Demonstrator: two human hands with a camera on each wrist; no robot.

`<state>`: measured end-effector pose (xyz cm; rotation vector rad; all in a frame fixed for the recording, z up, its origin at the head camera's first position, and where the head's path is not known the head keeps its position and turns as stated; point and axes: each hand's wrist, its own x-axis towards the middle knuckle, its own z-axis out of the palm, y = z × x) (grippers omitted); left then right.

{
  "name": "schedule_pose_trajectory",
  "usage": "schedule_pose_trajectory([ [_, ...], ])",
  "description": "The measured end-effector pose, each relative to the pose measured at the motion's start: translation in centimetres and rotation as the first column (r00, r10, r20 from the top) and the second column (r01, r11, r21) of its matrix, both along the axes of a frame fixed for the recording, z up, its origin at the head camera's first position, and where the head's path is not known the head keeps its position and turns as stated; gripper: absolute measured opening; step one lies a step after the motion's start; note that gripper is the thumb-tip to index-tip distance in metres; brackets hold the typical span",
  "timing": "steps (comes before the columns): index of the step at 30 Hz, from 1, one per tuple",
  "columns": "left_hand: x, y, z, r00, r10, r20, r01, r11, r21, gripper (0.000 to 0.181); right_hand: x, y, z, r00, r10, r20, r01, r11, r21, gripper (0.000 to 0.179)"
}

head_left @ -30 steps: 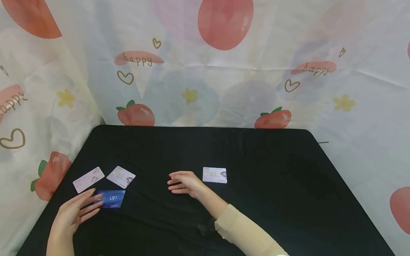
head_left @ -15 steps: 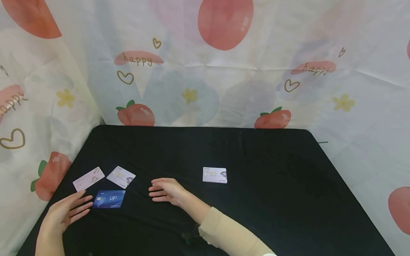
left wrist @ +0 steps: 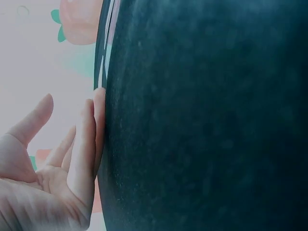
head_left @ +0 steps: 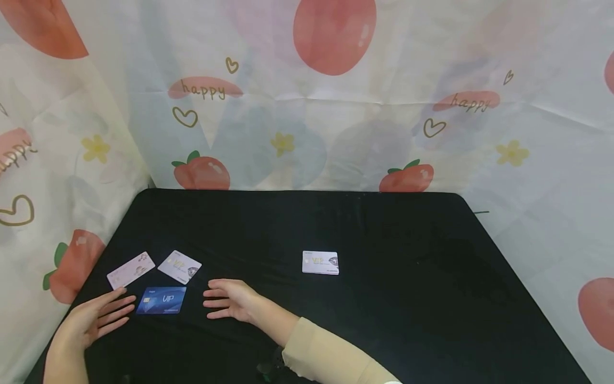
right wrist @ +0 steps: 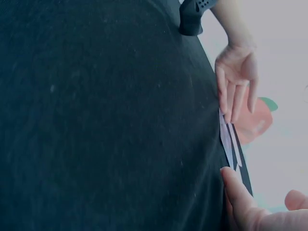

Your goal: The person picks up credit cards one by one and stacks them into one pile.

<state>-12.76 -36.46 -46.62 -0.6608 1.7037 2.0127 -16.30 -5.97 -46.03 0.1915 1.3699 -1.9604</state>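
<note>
A blue VIP card [head_left: 161,300] lies flat on the black table, between the two hands. Behind it are a pale pink card [head_left: 131,270] and a white VIP card [head_left: 179,266], both set at an angle. My left hand [head_left: 93,320] is at the left of the blue card, fingers extended and spread, fingertips near its left edge. To the right of that card my right hand [head_left: 235,302] points left, fingers extended and holding nothing. In the left wrist view the left hand [left wrist: 62,168] shows straight fingers low along the tabletop.
Farther right on the black table [head_left: 408,298] lies another white VIP card [head_left: 320,262], apparently stacked on something thin. A fruit-print curtain [head_left: 307,122] hangs behind the table and along its left side. A dark wrist device [right wrist: 191,19] shows in the right wrist view.
My right hand has moved left and nearer the front, closer to the blue card. The left hand has drawn back left, off the blue card. The cards lie as before.
</note>
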Motion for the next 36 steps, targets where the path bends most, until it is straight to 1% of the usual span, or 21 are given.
schedule_pose_trajectory([
  [4,-0.1,-0.1,-0.1,0.999,-0.044,-0.003,0.044,0.999,-0.019,0.014,0.2,-0.5,-0.2,0.999,0.009,0.041,-0.007,0.999,-0.052,0.039],
  [8,-0.2,-0.3,-0.4,0.996,-0.093,-0.005,0.093,0.996,0.0,0.014,0.3,-0.9,-0.4,0.997,0.023,0.068,-0.015,0.994,-0.104,0.045],
  [13,-0.4,-0.2,-0.5,0.989,-0.145,-0.008,0.145,0.988,0.05,0.018,0.4,-1.4,-0.7,0.997,0.038,0.066,-0.029,0.99,-0.14,0.05],
  [18,-0.6,0.1,-0.4,0.983,-0.185,-0.015,0.185,0.98,0.07,0.02,0.4,-1.7,-1.0,0.998,0.044,0.053,-0.035,0.988,-0.148,0.049],
  [22,-0.7,0.4,-0.6,0.982,-0.186,-0.008,0.187,0.98,0.064,0.02,0.3,-1.8,-1.4,0.997,0.053,0.048,-0.045,0.986,-0.158,0.047],
  [28,-0.8,0.8,-0.7,0.987,-0.162,0.007,0.162,0.986,0.044,0.021,0.2,-1.5,-1.6,0.996,0.067,0.064,-0.055,0.981,-0.184,0.048],
  [33,-0.9,1.2,-0.6,0.989,-0.148,0.004,0.148,0.989,-0.015,0.016,0.1,-1.5,-1.5,0.995,0.064,0.078,-0.047,0.979,-0.197,0.048],
  [36,-0.9,1.2,-0.7,0.988,-0.151,-0.008,0.151,0.988,-0.034,0.014,0.1,-1.5,-1.5,0.995,0.063,0.08,-0.046,0.979,-0.2,0.048],
])
